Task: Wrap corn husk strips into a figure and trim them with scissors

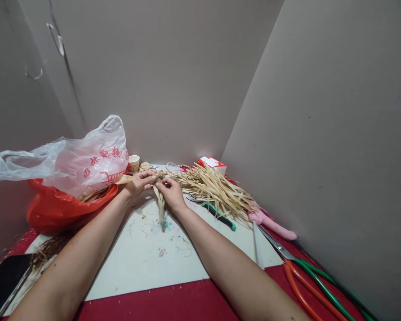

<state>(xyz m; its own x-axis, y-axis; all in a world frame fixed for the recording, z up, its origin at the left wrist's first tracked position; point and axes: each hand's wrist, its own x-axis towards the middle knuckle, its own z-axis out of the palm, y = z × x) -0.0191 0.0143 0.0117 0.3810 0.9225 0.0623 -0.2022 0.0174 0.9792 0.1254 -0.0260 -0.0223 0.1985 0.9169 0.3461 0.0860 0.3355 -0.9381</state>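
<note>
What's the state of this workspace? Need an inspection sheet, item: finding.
Surface: flat white board on red table covering; blue-green stain on the board.
Job's things: narrow tan plant-fibre strip, hanging down; pile of long straw-coloured strips, right.
Clutter: translucent white plastic bag above red plastic bag, left; metal scissors with orange and green handles, right.
Grippers: bare left hand and bare right hand, both pinching the strip's upper end.
Cables: none certain; thin dark line at upper left, unclear.
Surroundings: plain grey walls behind and right.
</note>
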